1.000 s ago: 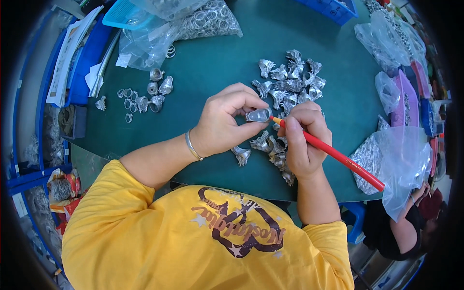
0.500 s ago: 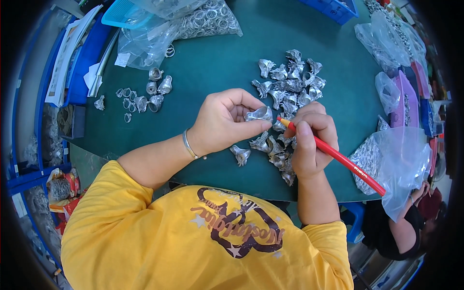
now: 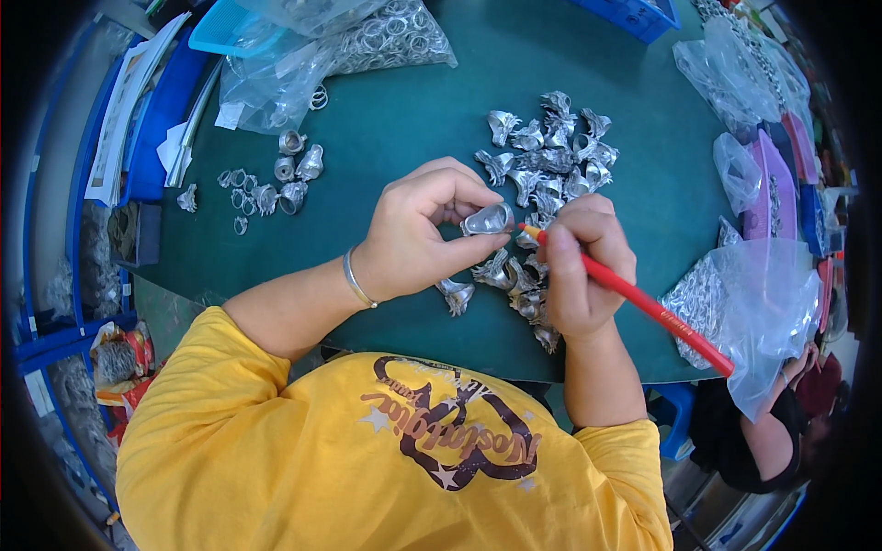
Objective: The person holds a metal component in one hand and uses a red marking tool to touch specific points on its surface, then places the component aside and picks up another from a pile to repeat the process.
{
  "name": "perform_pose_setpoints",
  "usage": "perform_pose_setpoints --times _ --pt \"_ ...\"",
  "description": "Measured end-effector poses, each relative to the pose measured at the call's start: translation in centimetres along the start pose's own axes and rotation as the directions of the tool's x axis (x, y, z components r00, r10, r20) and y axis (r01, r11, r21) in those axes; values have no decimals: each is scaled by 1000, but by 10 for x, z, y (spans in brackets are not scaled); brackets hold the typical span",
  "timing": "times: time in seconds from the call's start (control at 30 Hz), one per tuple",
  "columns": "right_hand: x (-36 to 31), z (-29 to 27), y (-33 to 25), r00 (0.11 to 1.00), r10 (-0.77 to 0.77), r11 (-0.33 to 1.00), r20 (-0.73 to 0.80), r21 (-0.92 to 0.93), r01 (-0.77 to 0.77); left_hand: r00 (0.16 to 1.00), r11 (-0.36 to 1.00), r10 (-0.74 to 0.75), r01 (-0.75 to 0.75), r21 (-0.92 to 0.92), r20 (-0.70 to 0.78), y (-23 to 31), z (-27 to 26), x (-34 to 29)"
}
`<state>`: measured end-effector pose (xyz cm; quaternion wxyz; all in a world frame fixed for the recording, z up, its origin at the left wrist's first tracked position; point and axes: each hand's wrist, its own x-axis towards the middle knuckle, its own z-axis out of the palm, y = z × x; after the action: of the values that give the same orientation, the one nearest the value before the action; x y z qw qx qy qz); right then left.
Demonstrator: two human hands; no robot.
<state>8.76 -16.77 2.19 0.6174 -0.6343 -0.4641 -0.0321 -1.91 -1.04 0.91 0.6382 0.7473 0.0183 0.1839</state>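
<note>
Between the thumb and fingers of my left hand is a silver metal ring, its hollow inner side turned up. My right hand grips a long red pencil, whose tip points left, just short of the ring. Around and beyond my hands lies a pile of chunky silver rings, spread over the green tabletop. Part of the pile is hidden behind my right hand. One loose ring rests below my left hand.
A small group of rings lies at the left. Behind it sits a clear bag of rings beside a light-blue basket. A blue bin stands at the far edge. Plastic bags line the right, near another person's arm.
The ring in my left hand has tilted, so more of its hollow inside shows. My right hand and the pencil have shifted slightly left; the tip stays close to the ring.
</note>
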Motion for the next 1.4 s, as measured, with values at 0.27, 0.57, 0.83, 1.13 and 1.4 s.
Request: perform_pose_setpoints --times 0.27,0.57,0.83,1.13,1.4 --pt "2 8 2 960 279 940 -6 208 -271 983 979 164 -152 132 -79 5 6 -2" --pt "0 9 12 986 77 942 150 313 -121 957 973 231 -226 48 -176 6 7 2" --pt "3 11 4 983 182 958 14 223 -180 961 948 269 -253 195 -59 5 -1 2" --pt "1 1 2 993 -114 985 -27 127 117 916 879 396 -357 317 -65 4 -2 7" --pt "-1 4 0 997 -66 996 27 63 64 895 866 438 -394 306 -87 2 -2 8"
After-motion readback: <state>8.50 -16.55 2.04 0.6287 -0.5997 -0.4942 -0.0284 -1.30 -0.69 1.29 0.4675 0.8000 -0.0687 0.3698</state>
